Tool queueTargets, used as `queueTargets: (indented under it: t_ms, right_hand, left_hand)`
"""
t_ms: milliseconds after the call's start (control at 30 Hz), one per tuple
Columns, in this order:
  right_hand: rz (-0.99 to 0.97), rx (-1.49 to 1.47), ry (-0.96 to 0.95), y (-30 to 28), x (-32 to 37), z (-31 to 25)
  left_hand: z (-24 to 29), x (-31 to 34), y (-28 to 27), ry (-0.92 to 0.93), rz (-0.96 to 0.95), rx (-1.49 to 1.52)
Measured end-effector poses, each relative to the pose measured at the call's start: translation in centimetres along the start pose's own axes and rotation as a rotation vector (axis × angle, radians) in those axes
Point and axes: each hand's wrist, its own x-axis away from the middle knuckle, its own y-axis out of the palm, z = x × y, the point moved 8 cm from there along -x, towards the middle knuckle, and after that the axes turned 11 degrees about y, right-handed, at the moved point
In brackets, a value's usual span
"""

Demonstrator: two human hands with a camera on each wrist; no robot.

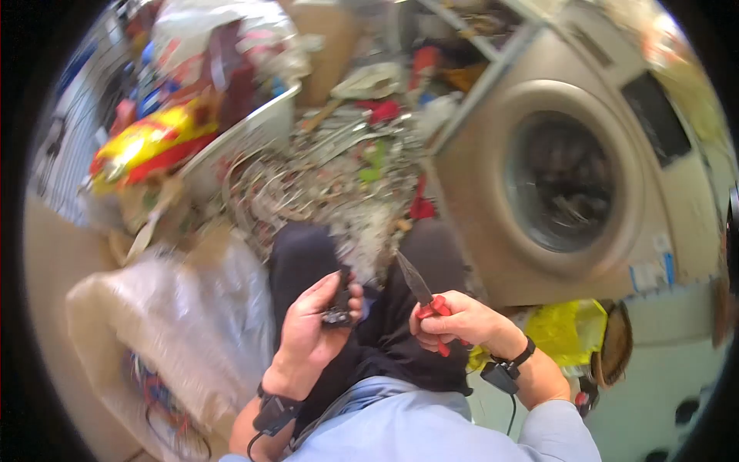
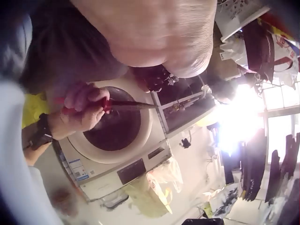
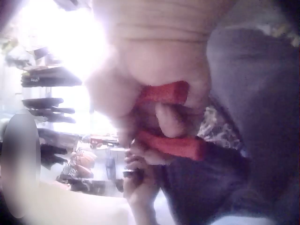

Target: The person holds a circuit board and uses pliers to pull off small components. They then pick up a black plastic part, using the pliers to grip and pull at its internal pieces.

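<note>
My left hand [image 1: 308, 331] grips a small dark part [image 1: 339, 312] above my lap, its fingers curled round it. In the left wrist view the dark part [image 2: 152, 78] shows a rough, shiny end below the palm; its exact kind I cannot tell. The right hand [image 1: 471, 320] holds long-nose pliers [image 1: 416, 279] with red handles, their grey tip pointing up and away from me. One finger lies between the two red handles [image 3: 176, 146] in the right wrist view. A gap separates the pliers from the dark part.
Scrap pieces and wires [image 1: 331, 185] lie heaped beyond my knees. A washing machine [image 1: 493, 254] stands at the right. On the left are a white tub [image 1: 269, 123], a yellow-red bag [image 1: 158, 146] and a translucent plastic sack [image 1: 177, 308]. A yellow bag [image 1: 566, 331] lies near my right forearm.
</note>
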Motion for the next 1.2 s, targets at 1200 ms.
queueTargets:
  t_ms: [1200]
  right_hand:
    - [2.371,1.046,0.846,-6.4,60.9,-12.7]
  left_hand:
    - [-4.2,-16.9,1.0,-0.037,-0.121,-0.301]
